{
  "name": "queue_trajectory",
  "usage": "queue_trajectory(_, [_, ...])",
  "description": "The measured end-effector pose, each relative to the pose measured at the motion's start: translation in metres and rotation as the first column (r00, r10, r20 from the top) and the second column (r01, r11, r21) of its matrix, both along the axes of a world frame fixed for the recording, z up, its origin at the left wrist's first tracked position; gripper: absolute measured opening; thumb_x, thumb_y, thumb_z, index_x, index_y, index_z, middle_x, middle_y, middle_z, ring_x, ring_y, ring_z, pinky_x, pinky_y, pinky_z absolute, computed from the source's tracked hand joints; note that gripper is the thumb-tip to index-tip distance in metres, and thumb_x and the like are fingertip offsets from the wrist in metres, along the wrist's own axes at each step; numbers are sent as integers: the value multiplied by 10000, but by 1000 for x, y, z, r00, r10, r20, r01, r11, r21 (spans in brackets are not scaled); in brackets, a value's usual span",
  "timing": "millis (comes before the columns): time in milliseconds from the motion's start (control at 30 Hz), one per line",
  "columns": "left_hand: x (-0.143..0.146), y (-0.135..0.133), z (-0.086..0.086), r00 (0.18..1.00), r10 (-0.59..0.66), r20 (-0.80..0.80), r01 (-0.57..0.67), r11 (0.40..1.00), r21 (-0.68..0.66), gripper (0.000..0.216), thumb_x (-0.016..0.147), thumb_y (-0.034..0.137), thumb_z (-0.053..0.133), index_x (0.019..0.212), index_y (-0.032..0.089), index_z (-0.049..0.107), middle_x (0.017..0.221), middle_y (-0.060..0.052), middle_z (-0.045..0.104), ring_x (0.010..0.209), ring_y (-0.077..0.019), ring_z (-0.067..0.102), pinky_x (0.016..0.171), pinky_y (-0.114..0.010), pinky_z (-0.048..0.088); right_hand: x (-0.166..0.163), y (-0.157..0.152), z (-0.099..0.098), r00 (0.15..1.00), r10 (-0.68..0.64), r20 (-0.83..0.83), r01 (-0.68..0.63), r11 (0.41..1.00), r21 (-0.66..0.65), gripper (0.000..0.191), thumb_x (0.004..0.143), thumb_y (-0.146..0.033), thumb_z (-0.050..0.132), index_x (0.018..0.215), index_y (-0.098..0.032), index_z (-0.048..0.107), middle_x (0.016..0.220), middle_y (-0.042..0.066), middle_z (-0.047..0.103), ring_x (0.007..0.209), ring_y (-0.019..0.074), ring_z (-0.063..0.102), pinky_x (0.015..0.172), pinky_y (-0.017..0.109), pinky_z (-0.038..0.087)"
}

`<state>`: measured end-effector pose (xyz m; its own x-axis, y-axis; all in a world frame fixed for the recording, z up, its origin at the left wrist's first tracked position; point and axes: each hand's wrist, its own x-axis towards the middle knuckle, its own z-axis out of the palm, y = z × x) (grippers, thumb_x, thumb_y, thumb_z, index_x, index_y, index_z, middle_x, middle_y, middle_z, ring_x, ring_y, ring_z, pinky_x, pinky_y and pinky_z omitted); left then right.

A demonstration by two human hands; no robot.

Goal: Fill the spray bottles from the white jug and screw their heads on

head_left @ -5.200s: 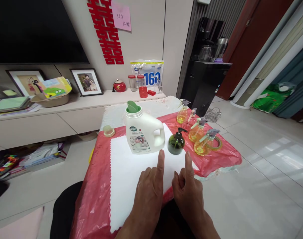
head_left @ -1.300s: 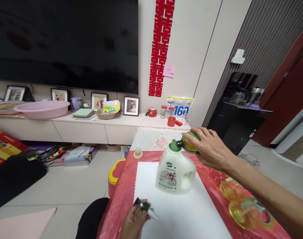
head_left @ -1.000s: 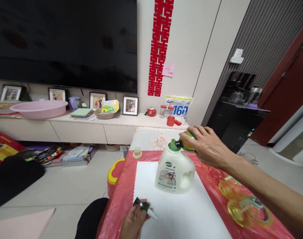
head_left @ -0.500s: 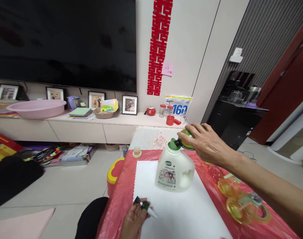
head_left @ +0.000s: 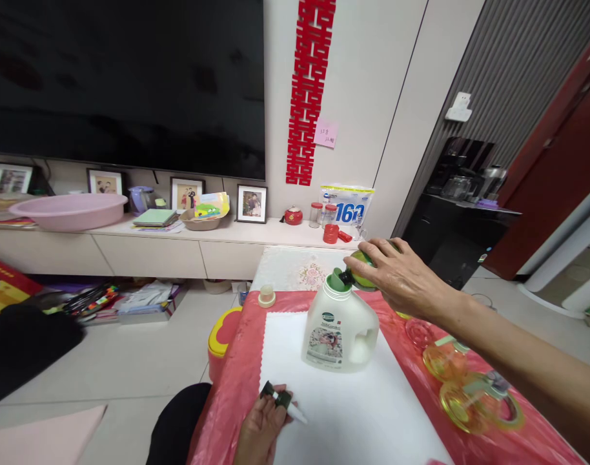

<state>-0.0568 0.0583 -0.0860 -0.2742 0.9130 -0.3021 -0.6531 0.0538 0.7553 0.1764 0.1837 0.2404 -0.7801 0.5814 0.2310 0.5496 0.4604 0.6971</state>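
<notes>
A white detergent jug (head_left: pixel 341 336) with a handle stands upright on a white sheet (head_left: pixel 367 413). My right hand (head_left: pixel 389 268) is closed round a green bottle (head_left: pixel 363 261), tipped so its black neck rests at the jug's green-lined mouth. Whether liquid is flowing I cannot tell. Low in front, my left hand (head_left: pixel 266 420) holds a pump dispenser head (head_left: pixel 281 399), dark at one end with a white tapering tip pointing right. The jug's cap (head_left: pixel 266 296) sits on the red cover behind the sheet's left corner.
Several yellow transparent bottles (head_left: pixel 462 403) lie on the red plastic cover (head_left: pixel 232 381) at the right, under my forearm. A yellow-topped stool (head_left: pixel 222 336) stands left of the table. Behind is a low cabinet (head_left: pixel 150 248) carrying a pink basin (head_left: pixel 72 212) and picture frames.
Almost nothing differs. The view has shifted very slightly; both hands keep their places, with the bottle still tipped at the jug's mouth.
</notes>
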Motion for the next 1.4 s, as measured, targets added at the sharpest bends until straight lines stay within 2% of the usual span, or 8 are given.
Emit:
queue_trajectory(333, [-1,4,-15,1000,9,9,-8,1000,-14,635,437,485,996,947,181,772,906,-111,793,808,-257,748,675,-304,571,1,3,3,1000,4,21,-3,1000,-18,601,807,-8,520,1350,-264,476,1379,150,534,1188,307,507,871,431,338])
queue_trajectory(533, [-1,4,-14,1000,16,-6,-16,1000,-18,646,448,508,987,954,172,768,911,-119,789,817,-258,740,671,-306,566,-2,2,6,1000,16,26,-15,1000,-16,582,823,-17,520,1351,-260,478,1364,149,543,1186,307,506,872,432,341])
queue_trajectory(800, [-1,4,-10,1000,8,-19,-8,1000,-24,643,434,506,985,939,175,762,891,-110,785,817,-270,750,661,-312,579,-4,1,10,999,4,45,-3,1000,-29,602,778,-6,549,1322,-255,481,1357,143,544,1180,298,498,875,426,333])
queue_trajectory(1000, [-1,4,-6,1000,4,-15,-4,999,-32,650,409,504,992,924,177,766,896,-108,783,792,-256,746,660,-308,578,-6,1,10,999,15,42,-14,1000,-28,603,768,-9,571,1313,-256,490,1338,137,553,1170,289,498,876,413,325])
queue_trajectory(1200, [1,1,1,1000,9,0,-9,1000,0,624,455,497,985,949,180,775,883,-99,789,805,-234,734,667,-278,561,-8,2,11,998,5,57,-2,999,-44,616,764,-18,578,1321,-263,481,1347,142,549,1184,301,495,875,426,331])
queue_trajectory(1400, [2,2,-2,1000,11,-15,-12,999,-30,634,423,509,989,922,183,775,879,-106,794,795,-260,745,654,-300,561,-9,3,13,996,11,86,-8,999,-32,618,759,-22,593,1317,-263,484,1358,148,544,1189,312,500,877,432,343])
